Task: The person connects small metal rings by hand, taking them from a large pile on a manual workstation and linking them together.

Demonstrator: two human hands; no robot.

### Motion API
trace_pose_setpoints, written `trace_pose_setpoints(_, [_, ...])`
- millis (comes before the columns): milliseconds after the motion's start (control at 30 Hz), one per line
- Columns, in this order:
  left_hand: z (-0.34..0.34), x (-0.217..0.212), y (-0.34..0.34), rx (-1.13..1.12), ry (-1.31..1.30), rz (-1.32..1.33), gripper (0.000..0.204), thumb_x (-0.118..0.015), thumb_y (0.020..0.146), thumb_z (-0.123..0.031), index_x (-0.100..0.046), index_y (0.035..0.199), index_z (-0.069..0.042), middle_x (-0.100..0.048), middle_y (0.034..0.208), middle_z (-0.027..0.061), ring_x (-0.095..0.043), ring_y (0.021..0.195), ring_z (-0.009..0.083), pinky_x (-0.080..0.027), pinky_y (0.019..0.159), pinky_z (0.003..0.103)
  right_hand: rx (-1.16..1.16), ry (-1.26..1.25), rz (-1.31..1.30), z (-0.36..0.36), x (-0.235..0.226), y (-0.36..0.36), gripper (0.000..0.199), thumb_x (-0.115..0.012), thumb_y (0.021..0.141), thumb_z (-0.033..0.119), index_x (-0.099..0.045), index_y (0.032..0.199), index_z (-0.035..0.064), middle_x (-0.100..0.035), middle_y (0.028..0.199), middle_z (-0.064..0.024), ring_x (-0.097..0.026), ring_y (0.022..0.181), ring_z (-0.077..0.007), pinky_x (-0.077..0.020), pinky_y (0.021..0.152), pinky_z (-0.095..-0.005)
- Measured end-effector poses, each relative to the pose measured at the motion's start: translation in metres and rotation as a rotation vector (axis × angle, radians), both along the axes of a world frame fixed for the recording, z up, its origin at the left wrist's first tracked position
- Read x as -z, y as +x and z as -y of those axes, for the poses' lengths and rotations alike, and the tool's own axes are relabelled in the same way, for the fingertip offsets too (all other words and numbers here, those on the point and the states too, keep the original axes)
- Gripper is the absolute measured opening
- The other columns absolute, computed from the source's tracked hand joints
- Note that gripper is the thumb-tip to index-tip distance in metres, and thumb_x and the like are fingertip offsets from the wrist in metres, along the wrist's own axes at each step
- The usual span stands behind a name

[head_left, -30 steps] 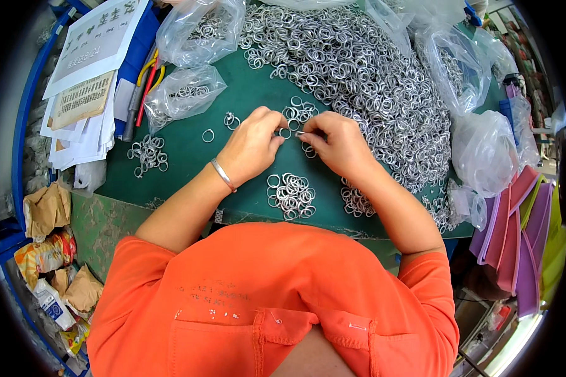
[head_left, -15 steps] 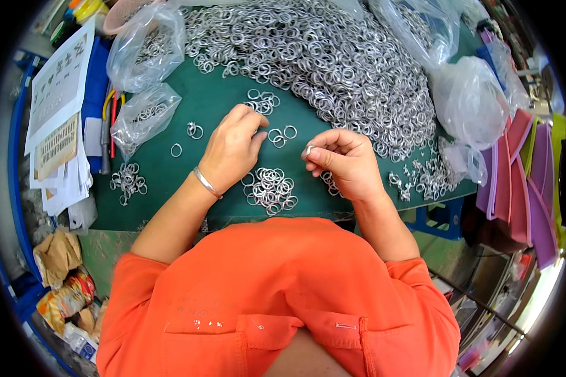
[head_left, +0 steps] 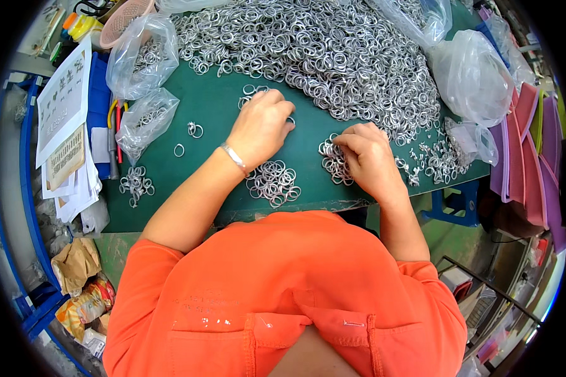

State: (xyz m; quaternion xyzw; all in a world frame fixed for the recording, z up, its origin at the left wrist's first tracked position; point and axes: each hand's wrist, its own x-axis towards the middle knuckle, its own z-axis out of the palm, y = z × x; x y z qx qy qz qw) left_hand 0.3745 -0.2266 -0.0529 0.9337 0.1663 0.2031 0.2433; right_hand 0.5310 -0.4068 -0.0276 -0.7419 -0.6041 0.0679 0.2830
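Green surface [head_left: 214,113], taken as landmark throughout

Large heap of silver metal rings [head_left: 308,50]: across the far half of the surface, spilling toward the right end

Left hand [head_left: 261,125]: knuckles up, fingers curled down onto a few loose rings at the near edge of the heap; whether it grips one cannot be told. Thin bracelet [head_left: 234,157] on the wrist

Right hand [head_left: 365,157]: loosely closed, fingertips pinching into a small cluster of rings [head_left: 332,162] near the front edge of the surface, right of centre

Sorted pile of rings [head_left: 273,182]: at the front edge, between the two forearms

Small ring group [head_left: 135,183]: front left corner

Clear plastic bags [head_left: 138,56]: left end, part-filled with rings; more bags [head_left: 471,75] at the right end

Printed paper sheets [head_left: 63,100]: just off the left end

Pink basket [head_left: 126,16]: beyond the far left corner
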Motion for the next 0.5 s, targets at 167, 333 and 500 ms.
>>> trace_pose_setpoints(167, [0.0, 0.003, 0.004, -0.019, 0.033, -0.072, 0.019, -0.075, 0.073, -0.005, -0.064, 0.088, -0.004, -0.059, 0.083, 0.0113, -0.06, 0.083, 0.0318, -0.049, 0.075, 0.04, -0.022, -0.014, -0.012, -0.001, 0.002, 0.004, 0.01, -0.065, 0.079, 0.002, -0.07, 0.087, 0.0054, -0.065, 0.089, -0.0066, -0.059, 0.085, -0.0284, -0.0446, 0.076, -0.0402])
trace_pose_setpoints(333, [0.016, -0.016, -0.001, 0.021, -0.371, 0.148, 0.015, -0.074, 0.077, 0.001, -0.062, 0.086, -0.001, -0.061, 0.081, 0.007, -0.062, 0.069, 0.0173, -0.051, 0.063, 0.029, -0.026, 0.148, -0.268, -0.018, -0.007, -0.013, 0.018, -0.073, 0.079, 0.009, -0.068, 0.096, 0.0036, -0.067, 0.09, -0.0116, -0.063, 0.088, -0.03, -0.0487, 0.079, -0.0377])
trace_pose_setpoints(500, [0.027, -0.036, -0.008, 0.096, -0.389, 0.321, 0.018, -0.072, 0.075, 0.008, -0.064, 0.088, -0.002, -0.065, 0.089, 0.0071, -0.063, 0.075, 0.018, -0.052, 0.065, 0.029, -0.054, 0.167, -0.611, -0.027, -0.009, -0.023, 0.015, -0.071, 0.084, 0.007, -0.068, 0.097, 0.0006, -0.069, 0.09, -0.0086, -0.066, 0.078, -0.0168, -0.0529, 0.069, -0.0272])
